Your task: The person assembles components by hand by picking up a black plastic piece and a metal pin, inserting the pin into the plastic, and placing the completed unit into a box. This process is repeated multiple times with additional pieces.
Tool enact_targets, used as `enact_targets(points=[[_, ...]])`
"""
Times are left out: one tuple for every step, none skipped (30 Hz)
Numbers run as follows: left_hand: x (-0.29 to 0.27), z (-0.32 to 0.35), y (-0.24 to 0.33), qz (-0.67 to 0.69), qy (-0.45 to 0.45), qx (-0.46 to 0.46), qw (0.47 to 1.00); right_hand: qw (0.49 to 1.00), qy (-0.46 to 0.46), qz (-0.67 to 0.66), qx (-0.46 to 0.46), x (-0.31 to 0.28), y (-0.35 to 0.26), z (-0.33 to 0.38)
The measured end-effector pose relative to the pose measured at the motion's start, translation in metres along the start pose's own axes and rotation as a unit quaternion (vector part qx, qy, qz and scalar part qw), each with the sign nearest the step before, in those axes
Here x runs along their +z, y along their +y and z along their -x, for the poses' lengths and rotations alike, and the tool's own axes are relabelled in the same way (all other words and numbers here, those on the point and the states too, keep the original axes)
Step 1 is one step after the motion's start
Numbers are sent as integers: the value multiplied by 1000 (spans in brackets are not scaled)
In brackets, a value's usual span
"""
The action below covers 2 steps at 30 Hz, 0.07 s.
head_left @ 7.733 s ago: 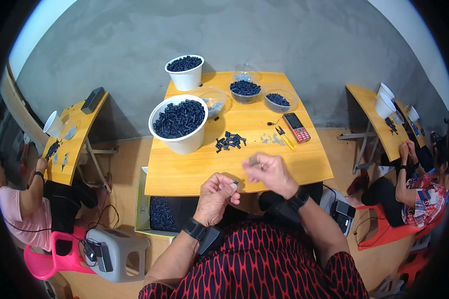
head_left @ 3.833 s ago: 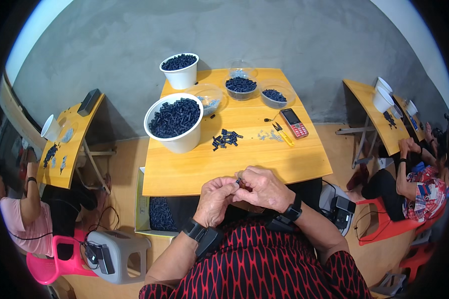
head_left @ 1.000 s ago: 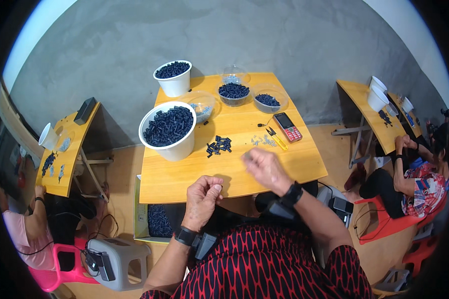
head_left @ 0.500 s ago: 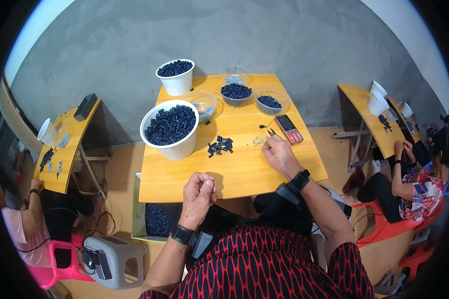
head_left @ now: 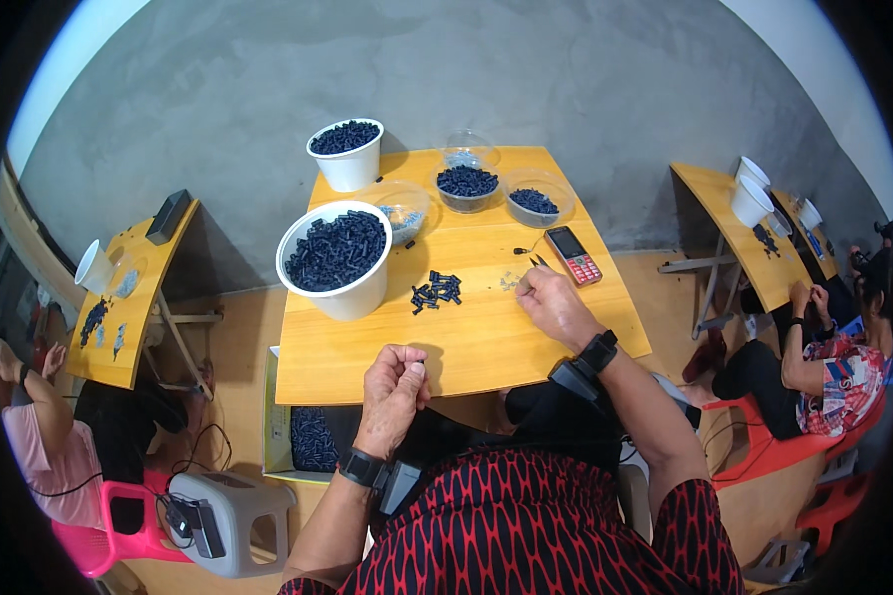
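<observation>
Just over the front edge of the wooden table (head_left: 486, 347), my left hand (head_left: 392, 395) is closed, thumb against the bent fingers. A small dark part peeks out at its fingertips, mostly hidden. My right hand (head_left: 558, 305) pinches tweezers (head_left: 538, 263), their two dark tips pointing away from me. Beside those tips lies a scatter of tiny silvery pieces (head_left: 510, 282). Several short black tubular parts (head_left: 437, 291) form a loose pile between my hands, farther in on the table. A red and black keypad phone (head_left: 574, 256) lies right of the tweezers.
A large white bucket (head_left: 355, 301) heaped with black parts stands at left, another white bucket (head_left: 347, 171) behind it. Clear tubs (head_left: 465, 204) hold black or silvery pieces. Below the table is a box (head_left: 273, 436) of dark parts. People sit at side tables (head_left: 134, 337).
My right hand has shifted slightly left with the tweezers. A dark part now shows at my left fingertips. The person at the left has raised their hands off their table.
</observation>
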<state>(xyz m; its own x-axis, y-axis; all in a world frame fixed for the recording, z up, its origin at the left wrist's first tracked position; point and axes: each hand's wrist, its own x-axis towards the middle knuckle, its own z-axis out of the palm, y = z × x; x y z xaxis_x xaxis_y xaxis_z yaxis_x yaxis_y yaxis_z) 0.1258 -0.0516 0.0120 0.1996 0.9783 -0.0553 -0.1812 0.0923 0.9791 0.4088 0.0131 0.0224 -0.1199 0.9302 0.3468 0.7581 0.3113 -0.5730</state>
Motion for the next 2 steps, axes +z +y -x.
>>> enact_targets(points=[[0, 0, 0, 1, 3, -7, 1000, 999, 12, -42, 28, 1, -2, 0], [-1, 0, 0, 2, 4, -7, 1000, 999, 12, -42, 27, 1, -2, 0]])
